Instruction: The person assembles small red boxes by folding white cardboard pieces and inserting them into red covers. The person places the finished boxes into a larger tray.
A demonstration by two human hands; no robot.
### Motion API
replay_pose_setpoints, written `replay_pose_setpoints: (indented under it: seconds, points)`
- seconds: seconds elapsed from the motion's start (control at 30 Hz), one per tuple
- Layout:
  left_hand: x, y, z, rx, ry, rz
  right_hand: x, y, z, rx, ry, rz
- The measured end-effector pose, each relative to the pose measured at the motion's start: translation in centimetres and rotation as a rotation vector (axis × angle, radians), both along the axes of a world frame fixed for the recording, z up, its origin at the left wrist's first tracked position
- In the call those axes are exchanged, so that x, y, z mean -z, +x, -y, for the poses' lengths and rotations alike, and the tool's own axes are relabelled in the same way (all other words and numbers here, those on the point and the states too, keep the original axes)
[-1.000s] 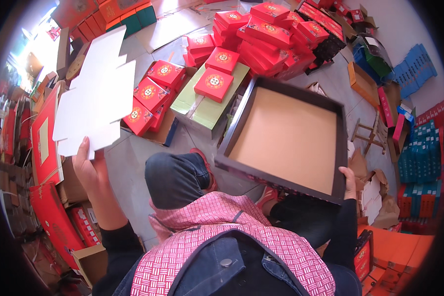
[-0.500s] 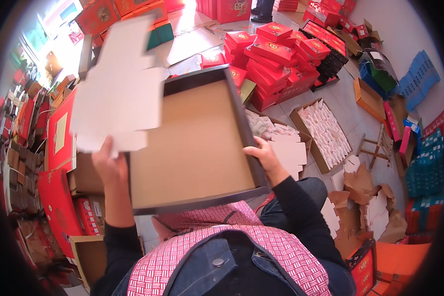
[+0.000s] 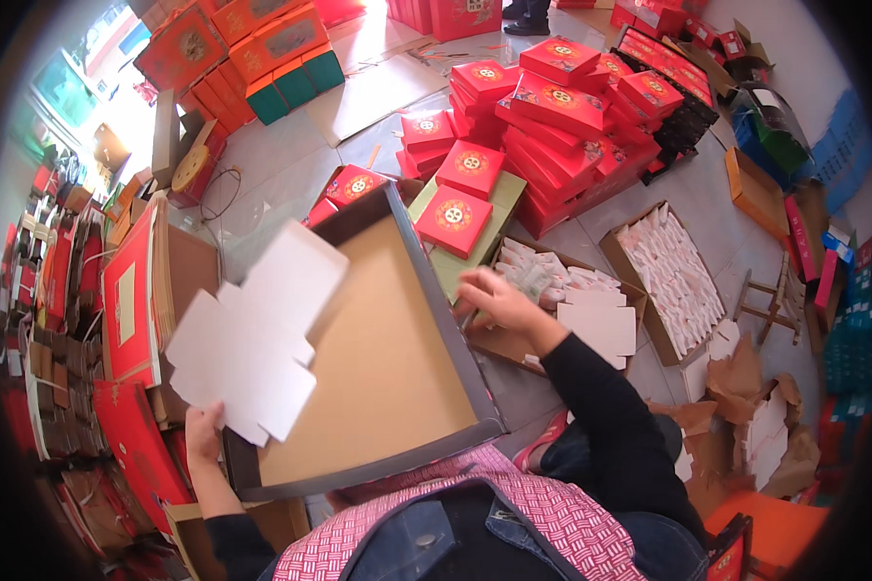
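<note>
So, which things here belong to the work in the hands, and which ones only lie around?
In hand:
- left hand holds a flat white die-cut card
- right hand grips the edge of a large shallow tray, brown inside

Lying about:
- stack of red boxes
- carton of white inserts
- small wooden stool
- torn brown cardboard scraps

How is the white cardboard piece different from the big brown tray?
The white die-cut cardboard sheet is flat, with notched, cross-like edges; the brown tray is a plain rectangle with raised dark rims. The sheet is white and smaller, the tray tan and much larger. The left hand holds the sheet, while the right hand rests by the tray's edge. Both look like cardboard.
</note>
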State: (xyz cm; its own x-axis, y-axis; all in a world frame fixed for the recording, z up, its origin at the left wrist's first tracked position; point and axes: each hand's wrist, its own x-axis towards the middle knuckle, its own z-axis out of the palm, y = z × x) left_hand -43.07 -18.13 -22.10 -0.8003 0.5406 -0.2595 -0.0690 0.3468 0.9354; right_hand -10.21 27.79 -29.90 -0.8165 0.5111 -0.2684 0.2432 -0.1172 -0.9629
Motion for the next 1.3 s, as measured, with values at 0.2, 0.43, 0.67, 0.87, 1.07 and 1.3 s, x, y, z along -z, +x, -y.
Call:
replay_pose_setpoints:
  seconds: [0.2, 0.43, 0.67, 0.87, 1.07, 1.3]
  points:
    - [1.2, 2.5, -6.3, -0.026, 0.166, 0.128, 9.1, -8.6, -12.6, 0.211, 1.141, 0.442]
    - [-0.2, 8.0, -16.0, -0.128, 0.375, 0.068, 8.0, -11.7, -12.6, 0.075, 0.958, 0.709]
    - [0.2, 11.6, -15.6, 0.095, 0.366, 0.013, 17.8, -8.0, -9.2, 0.812, 0.303, 0.299]
    - [-0.8, 14.1, -16.7, 0.387, 0.085, -0.351, 19.9, -8.3, -12.1, 0.991, -0.463, 0.008]
    - [-0.4, 14.7, -15.6, 0.538, 0.134, -0.499, 16.5, -11.0, -11.5, 0.897, -0.486, -0.195]
    - [-1.3, 14.3, -17.7, 0.601, 0.137, -0.631, 19.4, -6.9, -9.6, 1.068, -0.770, -0.727]
